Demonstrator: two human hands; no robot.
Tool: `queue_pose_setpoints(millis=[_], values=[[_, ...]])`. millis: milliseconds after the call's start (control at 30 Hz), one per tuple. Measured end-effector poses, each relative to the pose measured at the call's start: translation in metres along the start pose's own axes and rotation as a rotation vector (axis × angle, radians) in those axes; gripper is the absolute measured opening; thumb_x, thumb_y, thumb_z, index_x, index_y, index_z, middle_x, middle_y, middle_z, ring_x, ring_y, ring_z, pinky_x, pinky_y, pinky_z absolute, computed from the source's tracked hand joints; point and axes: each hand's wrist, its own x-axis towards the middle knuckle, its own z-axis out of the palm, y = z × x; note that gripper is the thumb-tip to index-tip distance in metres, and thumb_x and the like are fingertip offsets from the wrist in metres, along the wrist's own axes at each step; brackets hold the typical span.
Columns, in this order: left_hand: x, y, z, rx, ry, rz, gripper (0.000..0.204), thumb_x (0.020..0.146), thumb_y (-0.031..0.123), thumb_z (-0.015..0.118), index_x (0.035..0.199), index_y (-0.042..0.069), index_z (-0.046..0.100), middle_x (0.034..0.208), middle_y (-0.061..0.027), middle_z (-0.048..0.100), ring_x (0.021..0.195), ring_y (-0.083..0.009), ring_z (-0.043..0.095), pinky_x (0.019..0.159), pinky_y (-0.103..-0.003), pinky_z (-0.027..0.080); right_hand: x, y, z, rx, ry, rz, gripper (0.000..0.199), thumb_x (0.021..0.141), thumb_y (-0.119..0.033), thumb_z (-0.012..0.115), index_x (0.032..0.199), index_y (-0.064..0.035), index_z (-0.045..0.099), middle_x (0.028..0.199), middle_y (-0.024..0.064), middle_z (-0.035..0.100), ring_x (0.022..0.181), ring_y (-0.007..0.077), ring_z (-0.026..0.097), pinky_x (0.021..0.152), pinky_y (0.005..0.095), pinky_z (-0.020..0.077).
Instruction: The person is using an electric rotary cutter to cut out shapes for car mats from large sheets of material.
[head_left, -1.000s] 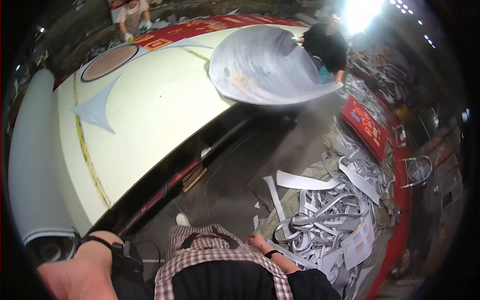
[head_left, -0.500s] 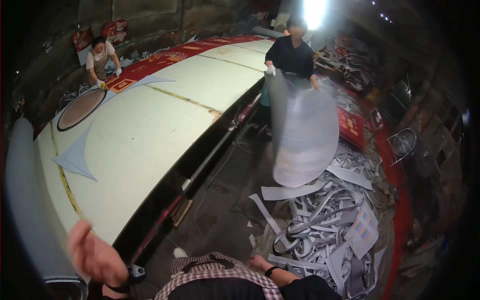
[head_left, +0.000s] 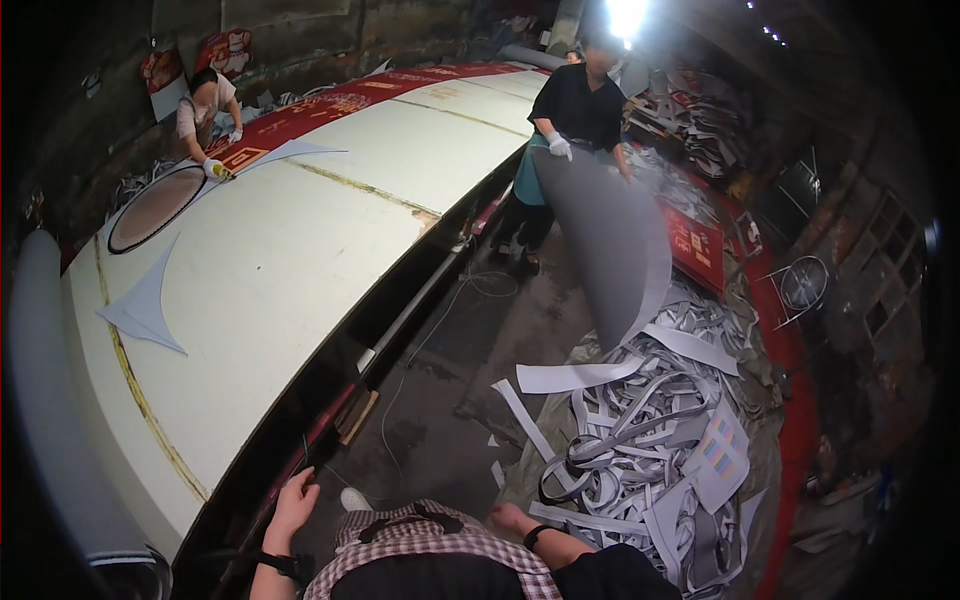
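Note:
My left hand (head_left: 294,503) hangs by the near edge of the long table (head_left: 240,330), fingers loosely apart and holding nothing. Beside my checked apron (head_left: 400,545), my right hand (head_left: 513,518) is low, near the pile of grey-white offcut strips (head_left: 640,450). Its fingers are mostly hidden, so its grip does not show. A large grey mat (head_left: 610,235) with a rounded edge hangs from the hands of a co-worker (head_left: 578,108) in dark clothes, over the strips. An oval pinkish mat (head_left: 157,210) with a dark border lies at the table's far left.
Another co-worker (head_left: 207,110) leans over the table's far side, gloved hand by the oval mat. Pale blue-grey scraps (head_left: 148,300) lie on the tabletop. A grey roll (head_left: 50,400) runs along the left end. A cable (head_left: 410,370) crosses the floor. Red printed sheet (head_left: 692,245) lies right.
My left hand has dropped from above the table's near corner and moved right. The co-worker's hanging mat has swung round, now showing its dark grey side. The far co-worker leans lower.

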Motion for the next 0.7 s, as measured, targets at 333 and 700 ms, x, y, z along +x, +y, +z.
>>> queue_pose_setpoints(millis=[333, 700], values=[[-0.031, -0.078, 0.023, 0.051, -0.164, -0.285, 0.04, 0.079, 0.018, 0.055, 0.114, -0.001, 0.051, 0.108, -0.0187, 0.056, 0.102, -0.0269, 0.054, 0.086, -0.032, 0.042, 0.014, 0.01, 0.01, 0.095, -0.098, 0.016, 0.032, 0.074, -0.024, 0.05, 0.098, -0.0054, 0.061, 0.093, 0.0161, 0.062, 0.087, 0.0307, 0.059, 0.077, 0.0367, 0.046], [-0.079, -0.07, 0.039, 0.002, -0.447, -0.491, 0.037, 0.08, 0.03, 0.053, 0.108, 0.005, 0.058, 0.093, -0.0126, 0.063, 0.086, -0.0223, 0.059, 0.077, -0.032, 0.045, -0.01, -0.007, 0.008, 0.121, -0.093, 0.107, 0.033, 0.073, -0.023, 0.052, 0.097, -0.0023, 0.062, 0.09, 0.0158, 0.063, 0.081, 0.0268, 0.061, 0.074, 0.0343, 0.047]])
